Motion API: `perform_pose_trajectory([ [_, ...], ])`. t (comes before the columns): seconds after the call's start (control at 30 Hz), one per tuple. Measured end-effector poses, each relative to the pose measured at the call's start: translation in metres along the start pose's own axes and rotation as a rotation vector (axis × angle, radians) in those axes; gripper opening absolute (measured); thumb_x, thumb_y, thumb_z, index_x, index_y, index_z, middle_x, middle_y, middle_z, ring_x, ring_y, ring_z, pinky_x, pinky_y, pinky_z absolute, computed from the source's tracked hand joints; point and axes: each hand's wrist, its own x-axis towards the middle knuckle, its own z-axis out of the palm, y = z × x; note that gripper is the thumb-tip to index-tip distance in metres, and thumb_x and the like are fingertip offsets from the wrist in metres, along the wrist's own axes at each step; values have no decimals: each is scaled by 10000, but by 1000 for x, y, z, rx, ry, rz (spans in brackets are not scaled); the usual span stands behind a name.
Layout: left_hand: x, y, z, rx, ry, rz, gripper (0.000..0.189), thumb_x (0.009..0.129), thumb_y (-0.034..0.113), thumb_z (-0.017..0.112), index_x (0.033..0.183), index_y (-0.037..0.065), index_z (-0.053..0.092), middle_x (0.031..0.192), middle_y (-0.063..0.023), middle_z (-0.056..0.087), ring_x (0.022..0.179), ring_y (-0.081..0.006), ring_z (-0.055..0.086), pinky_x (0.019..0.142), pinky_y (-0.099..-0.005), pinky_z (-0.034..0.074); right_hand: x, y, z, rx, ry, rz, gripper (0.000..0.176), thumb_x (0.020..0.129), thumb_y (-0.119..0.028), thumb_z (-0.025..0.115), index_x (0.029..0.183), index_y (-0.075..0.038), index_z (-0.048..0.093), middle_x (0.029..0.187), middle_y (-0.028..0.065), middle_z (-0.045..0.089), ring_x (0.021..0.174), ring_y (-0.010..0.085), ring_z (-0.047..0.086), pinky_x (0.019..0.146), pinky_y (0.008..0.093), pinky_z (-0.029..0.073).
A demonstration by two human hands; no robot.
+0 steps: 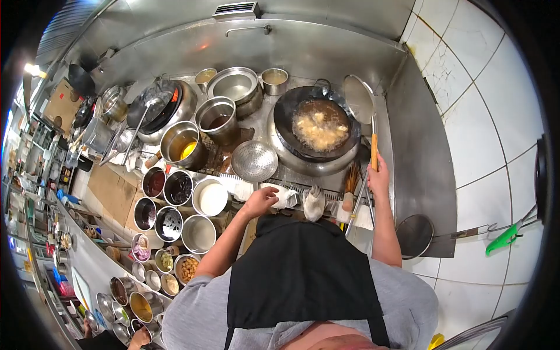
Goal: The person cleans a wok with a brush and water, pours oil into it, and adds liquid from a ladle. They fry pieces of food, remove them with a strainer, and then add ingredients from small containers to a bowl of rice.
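Observation:
My right hand [378, 173] is closed round the wooden handle [374, 150] of a round strainer [359, 99], whose head is raised at the right rim of a black wok [284, 112]. Pale pieces of food [321, 129] bubble in brown oil inside the wok. Near the counter's front edge, my left hand [262, 202] rests by a white cloth [280, 194], its fingers curled; whether it grips anything is hard to make out. A perforated metal ladle [254, 161] lies just beyond it.
Metal pots [235, 87] stand behind and left of the wok, with a second wok [153, 104] farther left. Sauce and ingredient containers [210, 197] line the left side. A bamboo brush [350, 186] stands between my hands. At lower left, another person's hand [140, 337] is near some bowls.

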Motion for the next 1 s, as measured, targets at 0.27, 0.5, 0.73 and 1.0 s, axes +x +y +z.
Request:
perform_pose_trajectory([
  [0.27, 8, -10, 5, -66, -10, 41, 383, 870, 216, 616, 1200, 25, 585, 1035, -152, 664, 927, -227, 641, 806, -329, 507, -24, 18, 17, 484, -278, 420, 596, 843, -10, 564, 1385, -120, 343, 912, 153, 605, 552, 157, 514, 417, 243, 425],
  [0.5, 5, -4, 4, -51, -33, 3, 380, 874, 192, 615, 1213, 24, 575, 1037, -140, 662, 929, -207, 636, 797, -320, 509, -32, 23, 20, 991, -526, 713, 469, 866, -17, 524, 1310, -80, 389, 968, 169, 576, 609, 141, 498, 471, 219, 440],
  [0.73, 6, -18, 9, -71, -1, 14, 398, 863, 224, 618, 1207, 28, 580, 1034, -154, 664, 921, -236, 644, 808, -331, 510, -38, 15, 29, 674, -424, 404, 601, 862, -22, 544, 1409, -129, 319, 997, 148, 582, 612, 133, 520, 457, 221, 439],
  [1.0, 5, -12, 5, -75, -11, -6, 401, 855, 230, 621, 1203, 35, 585, 1019, -149, 667, 924, -238, 643, 808, -336, 508, -8, 18, 39, 250, -319, 133, 632, 842, 27, 542, 1423, -138, 358, 960, 86, 594, 561, 94, 501, 409, 219, 413],
])
